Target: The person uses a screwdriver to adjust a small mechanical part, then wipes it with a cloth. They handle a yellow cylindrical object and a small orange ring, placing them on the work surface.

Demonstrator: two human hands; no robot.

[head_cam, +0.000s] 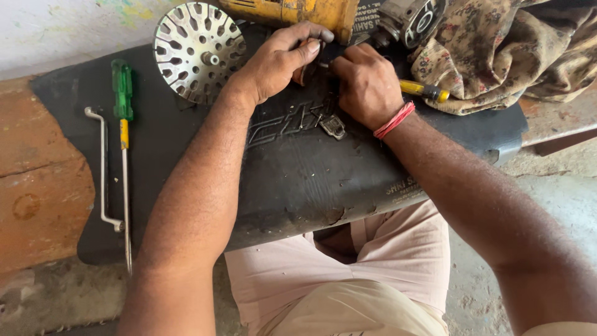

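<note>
Together, both hands (323,71) pinch a small brown part (300,70) over ribbed black rubber (292,180).

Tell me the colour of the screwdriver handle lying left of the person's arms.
The screwdriver handle is green with a yellow collar below it, shown in the head view.

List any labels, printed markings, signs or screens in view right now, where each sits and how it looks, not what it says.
Dark label plate: on the yellow power tool at the top edge, pale lettering.
Raised lettering: moulded into the black rubber mat, below the left hand, same black.
Pale print: near the mat's front edge, under the right forearm.
No screens, signs or packages.
</note>
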